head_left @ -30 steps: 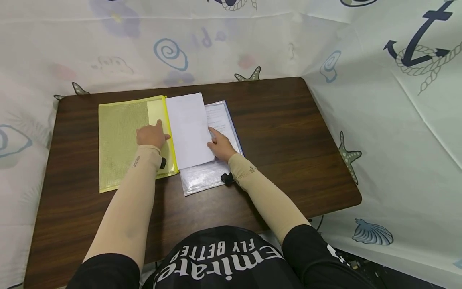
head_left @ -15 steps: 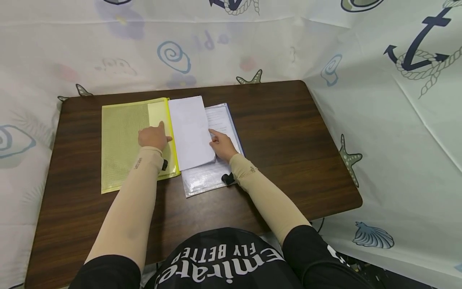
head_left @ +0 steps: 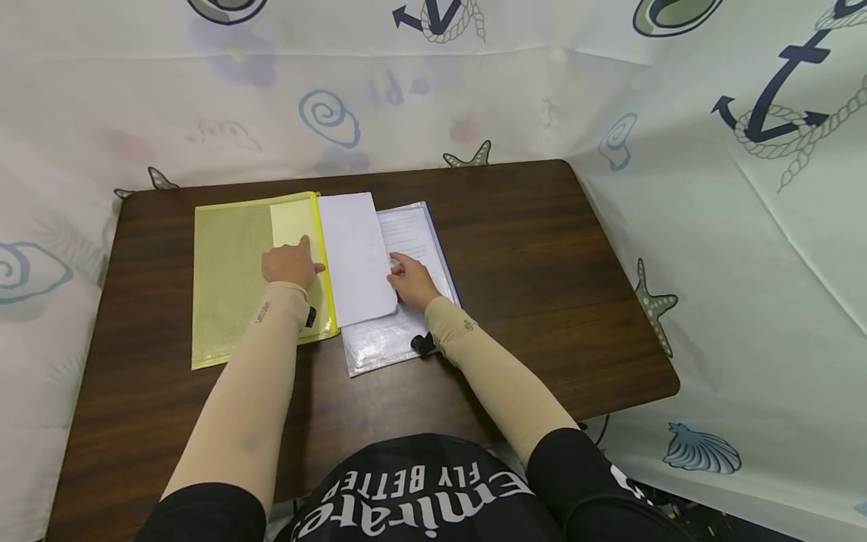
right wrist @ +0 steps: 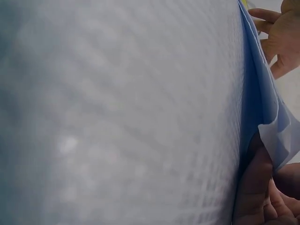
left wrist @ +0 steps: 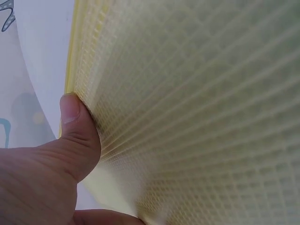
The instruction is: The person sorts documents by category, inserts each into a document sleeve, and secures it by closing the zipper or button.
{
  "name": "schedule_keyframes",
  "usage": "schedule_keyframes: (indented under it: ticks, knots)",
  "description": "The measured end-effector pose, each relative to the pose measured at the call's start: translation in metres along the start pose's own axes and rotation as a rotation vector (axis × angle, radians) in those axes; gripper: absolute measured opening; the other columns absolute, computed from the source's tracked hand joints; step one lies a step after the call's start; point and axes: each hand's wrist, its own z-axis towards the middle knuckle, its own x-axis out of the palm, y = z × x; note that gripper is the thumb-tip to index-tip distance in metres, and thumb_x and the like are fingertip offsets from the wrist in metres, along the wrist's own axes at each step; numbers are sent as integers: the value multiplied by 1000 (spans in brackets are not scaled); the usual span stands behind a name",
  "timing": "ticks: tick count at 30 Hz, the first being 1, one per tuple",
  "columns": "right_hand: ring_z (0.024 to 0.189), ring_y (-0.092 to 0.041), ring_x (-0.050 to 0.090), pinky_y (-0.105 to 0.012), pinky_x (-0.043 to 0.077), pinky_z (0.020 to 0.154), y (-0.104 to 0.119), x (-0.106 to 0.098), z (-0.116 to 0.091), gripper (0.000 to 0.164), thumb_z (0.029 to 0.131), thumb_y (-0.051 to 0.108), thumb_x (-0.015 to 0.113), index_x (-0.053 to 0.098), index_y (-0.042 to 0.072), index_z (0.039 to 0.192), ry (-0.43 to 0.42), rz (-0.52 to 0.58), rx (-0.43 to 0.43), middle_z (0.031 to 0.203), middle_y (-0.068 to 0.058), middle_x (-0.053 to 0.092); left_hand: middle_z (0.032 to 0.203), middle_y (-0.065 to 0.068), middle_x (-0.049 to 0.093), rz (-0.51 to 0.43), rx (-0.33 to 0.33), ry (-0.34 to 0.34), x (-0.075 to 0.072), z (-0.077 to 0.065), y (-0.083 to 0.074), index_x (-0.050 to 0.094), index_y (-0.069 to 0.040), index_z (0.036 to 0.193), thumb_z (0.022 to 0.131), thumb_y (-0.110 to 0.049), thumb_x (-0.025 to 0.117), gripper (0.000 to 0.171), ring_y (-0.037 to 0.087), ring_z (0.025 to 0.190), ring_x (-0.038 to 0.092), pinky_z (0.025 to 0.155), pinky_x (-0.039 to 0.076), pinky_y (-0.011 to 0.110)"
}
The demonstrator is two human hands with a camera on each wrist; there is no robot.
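On the left side of the table lies a yellow mesh zip folder [head_left: 233, 286]. White paper sheets [head_left: 355, 256] reach out of its right side, with their left part showing pale through the mesh. My left hand [head_left: 290, 265] rests on the folder, index finger stretched forward and thumb at the yellow edge, as the left wrist view also shows. My right hand [head_left: 415, 281] pinches the right edge of the sheets; in the right wrist view its thumb and fingers meet at a bent paper corner [right wrist: 276, 140]. Beneath the sheets is a clear mesh folder [head_left: 386, 348] with a blue edge and printed paper inside.
The dark wooden table [head_left: 542, 286] extends right of the folders and in front of them. A white curtain [head_left: 515, 83] printed with sea motifs hangs behind and to the right. Black wrist cameras sit on both beige sleeves.
The sheets have slid slightly left, further into the yellow folder, and the right hand has moved left with them. The left hand stays at the folder's edge. The head view has shifted a little.
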Motion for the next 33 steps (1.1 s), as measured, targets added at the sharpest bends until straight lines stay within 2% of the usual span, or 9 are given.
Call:
schedule_keyframes:
  ticks: [3, 5, 7, 10, 13, 17, 21, 27, 33]
  knots:
    - [115, -25, 65, -29, 53, 91, 1, 0, 1, 55, 100, 6, 62, 45, 6, 153, 16, -12, -24, 116, -13, 66, 78, 26, 66, -10, -5, 2, 1, 0, 3, 25, 2, 158, 102, -46, 56, 80, 26, 59, 49, 84, 51, 54]
    - [112, -23, 66, -25, 52, 86, 2, 1, 1, 54, 100, 4, 62, 47, 5, 151, 22, -21, -40, 114, -13, 67, 76, 24, 65, -14, -9, 11, 2, 1, 6, 25, 1, 158, 102, -47, 56, 80, 24, 58, 46, 72, 52, 46]
    - [107, -20, 66, -22, 51, 81, 2, 3, 2, 53, 99, 2, 62, 48, 4, 151, 29, -30, -56, 112, -14, 67, 76, 24, 64, -19, -8, 20, 3, 3, 9, 25, 1, 158, 101, -47, 58, 81, 22, 57, 44, 61, 47, 39]
    - [100, -17, 65, -20, 50, 78, 4, 7, 3, 53, 99, 1, 62, 48, 5, 151, 47, -48, -69, 113, -13, 67, 75, 23, 64, -18, -8, 34, 3, 4, 12, 25, 0, 158, 101, -48, 57, 81, 21, 57, 44, 54, 44, 35]
    - [100, -17, 65, -22, 51, 79, 8, 11, 3, 53, 100, 2, 61, 48, 6, 151, 58, -52, -77, 113, -11, 66, 72, 22, 63, -17, -8, 27, 2, 3, 14, 26, 1, 158, 101, -48, 57, 81, 21, 56, 43, 52, 43, 34]
    - [108, -19, 66, -24, 52, 86, 11, 14, 2, 52, 100, 4, 62, 49, 5, 150, 33, -43, -69, 113, -10, 66, 66, 18, 60, -14, -13, 2, 1, -1, 15, 28, 0, 157, 101, -48, 58, 80, 17, 53, 37, 49, 40, 31]
    - [110, -19, 65, -25, 52, 87, 9, 16, 0, 54, 100, 9, 63, 47, 4, 151, 49, -53, -61, 114, -9, 65, 63, 15, 58, -6, -29, 12, 4, -2, 17, 27, 0, 158, 101, -47, 58, 80, 15, 52, 31, 47, 36, 29]
    - [109, -19, 66, -24, 53, 83, 4, 11, -2, 55, 98, 5, 65, 48, 5, 151, 17, -67, -58, 111, -8, 65, 61, 14, 58, -13, 10, -6, 4, 1, 8, 29, 1, 157, 100, -49, 59, 81, 14, 52, 31, 48, 37, 29]
    - [115, -24, 66, -27, 53, 90, 7, 12, -2, 54, 99, 2, 63, 48, 5, 151, 25, -52, -84, 114, -12, 66, 66, 18, 61, 3, 9, -19, 1, 2, 6, 32, 2, 156, 100, -47, 61, 80, 18, 53, 39, 48, 41, 31]
